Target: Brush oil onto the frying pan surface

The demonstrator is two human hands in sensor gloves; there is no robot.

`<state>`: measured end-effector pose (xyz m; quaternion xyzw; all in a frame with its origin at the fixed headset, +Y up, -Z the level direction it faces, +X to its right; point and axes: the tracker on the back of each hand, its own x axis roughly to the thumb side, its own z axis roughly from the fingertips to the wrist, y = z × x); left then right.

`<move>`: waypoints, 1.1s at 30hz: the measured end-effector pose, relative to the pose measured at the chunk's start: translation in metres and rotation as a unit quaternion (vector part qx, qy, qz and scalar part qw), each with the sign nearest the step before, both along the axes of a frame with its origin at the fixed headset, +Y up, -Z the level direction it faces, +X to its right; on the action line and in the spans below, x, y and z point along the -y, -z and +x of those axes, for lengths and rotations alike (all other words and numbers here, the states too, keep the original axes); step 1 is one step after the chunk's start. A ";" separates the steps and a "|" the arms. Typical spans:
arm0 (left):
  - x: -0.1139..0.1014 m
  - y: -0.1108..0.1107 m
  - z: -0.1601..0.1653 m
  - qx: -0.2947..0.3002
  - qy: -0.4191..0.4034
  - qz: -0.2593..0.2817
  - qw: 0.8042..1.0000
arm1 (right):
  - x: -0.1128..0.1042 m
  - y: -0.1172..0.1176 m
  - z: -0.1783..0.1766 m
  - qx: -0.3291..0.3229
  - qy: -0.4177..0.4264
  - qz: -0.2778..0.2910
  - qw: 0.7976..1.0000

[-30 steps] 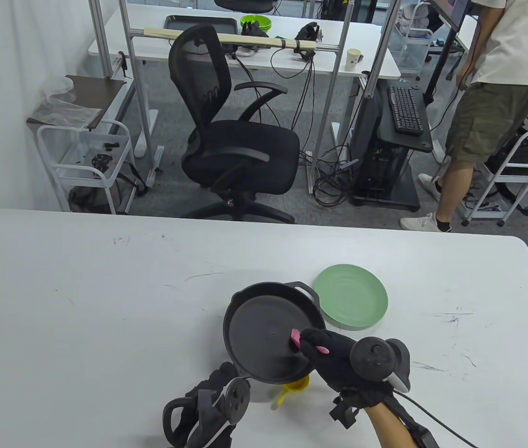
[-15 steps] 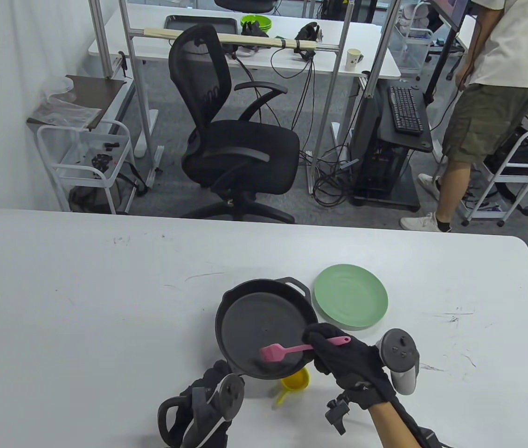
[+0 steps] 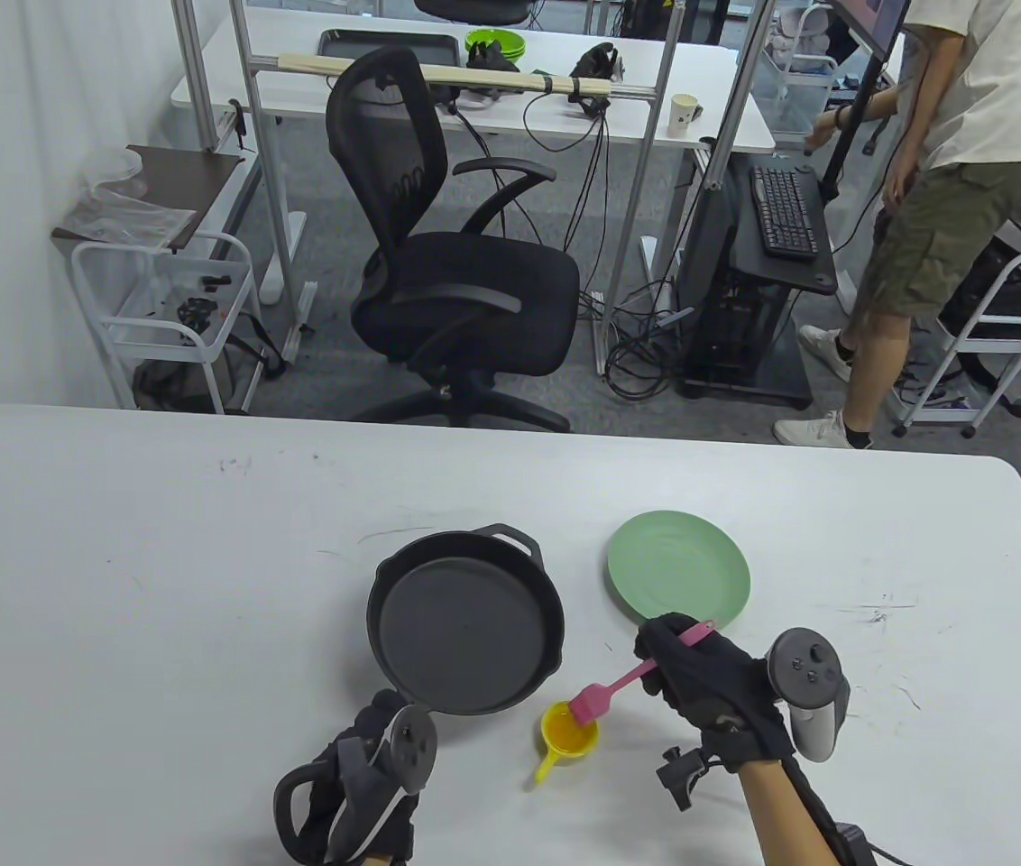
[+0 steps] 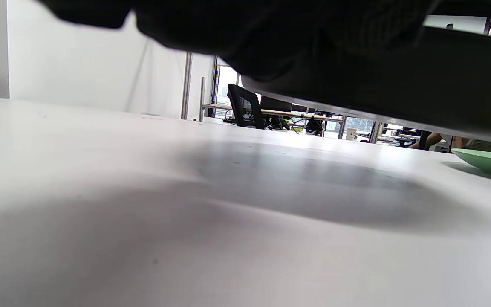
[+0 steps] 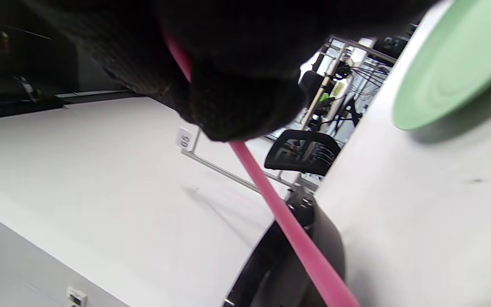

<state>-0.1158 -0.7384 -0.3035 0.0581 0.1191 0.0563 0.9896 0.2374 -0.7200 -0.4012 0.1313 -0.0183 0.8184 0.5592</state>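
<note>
A black cast-iron frying pan point(image 3: 465, 622) is near the table's front middle. My left hand point(image 3: 381, 722) grips its handle at the near rim. In the left wrist view the pan's dark underside point(image 4: 399, 85) hangs above the table with a shadow under it. My right hand point(image 3: 668, 645) holds a pink silicone brush point(image 3: 628, 675) by its handle. The brush head point(image 3: 586, 704) dips into a small yellow oil cup point(image 3: 569, 735) just right of the pan. In the right wrist view the pink handle point(image 5: 279, 213) runs down from my fingers past the pan's rim point(image 5: 326, 238).
A green plate point(image 3: 679, 570) lies right of the pan, beyond my right hand, and shows in the left wrist view point(image 4: 488, 162) and the right wrist view point(image 5: 450, 72). The white table point(image 3: 159, 586) stretches left. A person stands beyond the table's far right.
My left hand moved the pan left and away, uncovering the yellow cup. My right hand took the brush off the pan surface and lowered its head into the cup.
</note>
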 end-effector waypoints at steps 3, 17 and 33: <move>0.000 0.000 0.000 0.000 -0.001 0.001 1.000 | 0.008 0.001 -0.005 0.008 -0.037 -0.006 0.999; 0.000 -0.001 0.002 0.006 0.004 0.003 1.000 | 0.020 -0.001 -0.021 0.003 -0.109 -0.001 0.994; 0.000 -0.001 0.004 0.009 0.005 0.000 1.000 | 0.009 -0.008 -0.032 -0.052 -0.100 0.030 0.993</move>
